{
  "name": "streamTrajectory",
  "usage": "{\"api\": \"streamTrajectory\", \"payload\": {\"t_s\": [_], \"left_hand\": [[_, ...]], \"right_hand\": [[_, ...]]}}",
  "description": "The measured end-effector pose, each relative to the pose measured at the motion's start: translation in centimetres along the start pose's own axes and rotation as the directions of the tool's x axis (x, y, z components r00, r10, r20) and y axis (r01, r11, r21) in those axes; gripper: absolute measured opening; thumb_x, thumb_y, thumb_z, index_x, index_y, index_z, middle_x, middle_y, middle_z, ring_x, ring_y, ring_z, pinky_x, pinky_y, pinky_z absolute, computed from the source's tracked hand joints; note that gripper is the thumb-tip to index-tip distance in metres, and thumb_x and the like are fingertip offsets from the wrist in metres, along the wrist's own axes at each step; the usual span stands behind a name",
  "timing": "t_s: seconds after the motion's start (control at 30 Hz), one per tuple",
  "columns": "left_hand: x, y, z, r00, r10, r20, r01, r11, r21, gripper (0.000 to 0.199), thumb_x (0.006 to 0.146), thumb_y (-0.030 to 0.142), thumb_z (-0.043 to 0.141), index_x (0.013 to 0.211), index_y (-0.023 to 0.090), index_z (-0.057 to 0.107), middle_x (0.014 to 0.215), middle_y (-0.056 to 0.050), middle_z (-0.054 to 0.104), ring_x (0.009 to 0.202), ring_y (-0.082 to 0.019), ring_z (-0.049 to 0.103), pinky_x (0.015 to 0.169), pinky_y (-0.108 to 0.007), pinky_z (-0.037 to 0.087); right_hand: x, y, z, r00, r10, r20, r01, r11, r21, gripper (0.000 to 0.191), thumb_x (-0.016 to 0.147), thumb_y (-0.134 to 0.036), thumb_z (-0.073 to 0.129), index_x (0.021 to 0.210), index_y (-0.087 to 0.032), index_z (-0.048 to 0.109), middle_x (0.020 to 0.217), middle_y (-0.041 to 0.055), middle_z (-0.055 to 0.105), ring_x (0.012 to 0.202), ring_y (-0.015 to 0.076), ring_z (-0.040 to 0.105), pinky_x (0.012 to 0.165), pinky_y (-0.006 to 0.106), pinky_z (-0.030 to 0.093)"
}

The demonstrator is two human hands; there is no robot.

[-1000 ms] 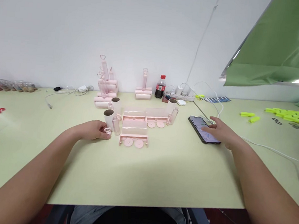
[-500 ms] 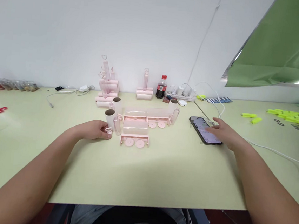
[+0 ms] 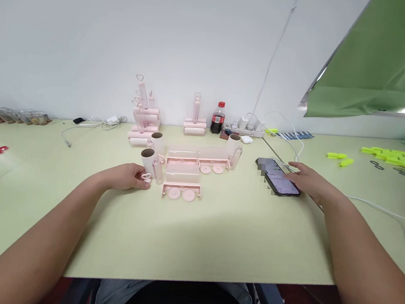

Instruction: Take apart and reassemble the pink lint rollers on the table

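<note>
My left hand (image 3: 129, 176) rests on the table with its fingers closed around a small pink heart-topped piece (image 3: 146, 178). Just beyond it stand a white paper roll (image 3: 147, 162) and a clear pink tube handle (image 3: 156, 171). To their right lie a clear cover (image 3: 183, 174), a pink roller frame (image 3: 195, 189) and pink round caps (image 3: 174, 194). On the right, my right hand (image 3: 305, 181) is open, its fingers stretched over the edge of a lit phone (image 3: 281, 181). Whether its fingertips touch the screen I cannot tell.
Assembled pink lint rollers (image 3: 195, 122) stand by the wall, beside a cola bottle (image 3: 218, 118) and a power strip (image 3: 244, 129). A white cable (image 3: 383, 207) crosses the right side. Yellow-green parts (image 3: 395, 157) lie far right, bagged items (image 3: 14, 116) far left.
My right hand has drawn back slightly to the right, baring more of the phone screen. My left hand stays at the heart-topped piece.
</note>
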State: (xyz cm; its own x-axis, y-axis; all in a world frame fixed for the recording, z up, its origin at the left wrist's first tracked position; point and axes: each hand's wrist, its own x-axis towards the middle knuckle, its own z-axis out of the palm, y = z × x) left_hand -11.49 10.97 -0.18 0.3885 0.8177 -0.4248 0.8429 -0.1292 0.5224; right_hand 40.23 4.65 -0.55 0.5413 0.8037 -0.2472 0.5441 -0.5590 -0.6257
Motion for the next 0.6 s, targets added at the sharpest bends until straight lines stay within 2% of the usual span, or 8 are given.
{"api": "streamTrajectory", "payload": {"t_s": [0.27,0.4,0.5,0.6], "left_hand": [[-0.1,0.0,0.0,1.000,0.006,-0.015,-0.006,1.000,0.020,0.041,0.067,0.057,0.065,0.074,0.021,0.046,0.068,0.001,0.046,0.058,-0.014,0.041,0.058,-0.027,0.029],[0.0,-0.1,0.0,1.000,0.004,-0.014,-0.004,1.000,0.015,0.040,0.067,0.055,0.066,0.074,0.021,0.047,0.069,0.000,0.046,0.059,-0.014,0.041,0.058,-0.027,0.029],[0.1,-0.2,0.0,1.000,-0.002,-0.011,0.002,1.000,0.013,0.040,0.067,0.055,0.066,0.074,0.021,0.047,0.068,0.001,0.045,0.058,-0.014,0.040,0.057,-0.026,0.029],[0.1,-0.2,0.0,1.000,0.007,-0.015,-0.006,1.000,0.023,0.040,0.068,0.056,0.066,0.074,0.021,0.047,0.069,0.001,0.045,0.059,-0.014,0.041,0.057,-0.026,0.029]], "right_hand": [[-0.1,0.0,-0.1,1.000,-0.001,-0.012,0.001,1.000,-0.025,0.075,0.075,-0.033,0.065,0.145,-0.025,0.038,0.122,0.0118,0.062,0.091,0.0244,0.062,0.073,0.030,0.048],[-0.1,0.2,-0.3,1.000,-0.002,-0.017,0.001,0.999,-0.055,0.075,0.076,-0.045,0.065,0.144,-0.024,0.039,0.117,0.0141,0.064,0.093,0.0271,0.061,0.074,0.033,0.047],[-0.6,-0.1,-0.1,0.999,-0.040,0.002,0.040,0.992,-0.122,0.089,0.074,-0.061,0.064,0.148,-0.025,0.031,0.127,0.0168,0.058,0.102,0.0310,0.059,0.081,0.037,0.046],[-1.3,-0.8,0.8,0.992,-0.116,0.049,0.126,0.935,-0.331,0.107,0.069,-0.068,0.065,0.154,-0.023,0.017,0.134,0.0192,0.053,0.110,0.0364,0.056,0.085,0.042,0.045]]}}
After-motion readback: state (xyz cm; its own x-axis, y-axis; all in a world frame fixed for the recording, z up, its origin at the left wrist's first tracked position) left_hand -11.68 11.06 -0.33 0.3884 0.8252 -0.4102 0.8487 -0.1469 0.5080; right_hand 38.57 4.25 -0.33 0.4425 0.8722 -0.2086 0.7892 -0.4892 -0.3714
